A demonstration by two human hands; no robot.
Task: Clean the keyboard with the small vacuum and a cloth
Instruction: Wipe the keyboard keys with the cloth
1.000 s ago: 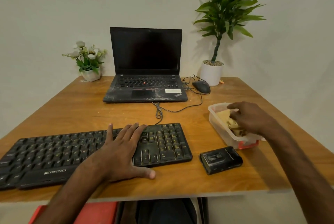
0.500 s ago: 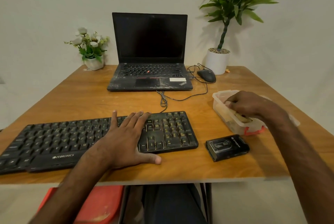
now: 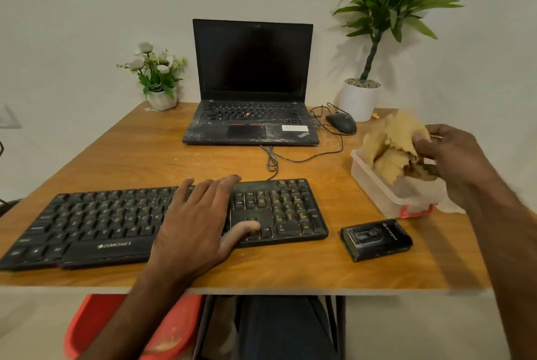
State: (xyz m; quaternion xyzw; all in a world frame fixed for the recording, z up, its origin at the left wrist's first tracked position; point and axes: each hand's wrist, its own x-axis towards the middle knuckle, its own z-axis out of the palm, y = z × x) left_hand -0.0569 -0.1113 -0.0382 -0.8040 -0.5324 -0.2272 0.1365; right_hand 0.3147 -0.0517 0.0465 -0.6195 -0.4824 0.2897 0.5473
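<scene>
A black keyboard lies along the front of the wooden desk. My left hand rests flat on its right half, fingers straight, thumb on the keys. My right hand pinches a tan cloth and holds it just above a clear plastic container at the right side of the desk. The cloth hangs crumpled, its lower folds still inside the container. A small black vacuum lies on the desk between the keyboard's right end and the container.
An open black laptop stands at the back centre, with a wired mouse and loose cable beside it. A small flower pot is back left, a tall potted plant back right. A red stool sits under the desk.
My right hand has lifted the tan cloth up out of the container. My left hand has stayed flat on the keyboard.
</scene>
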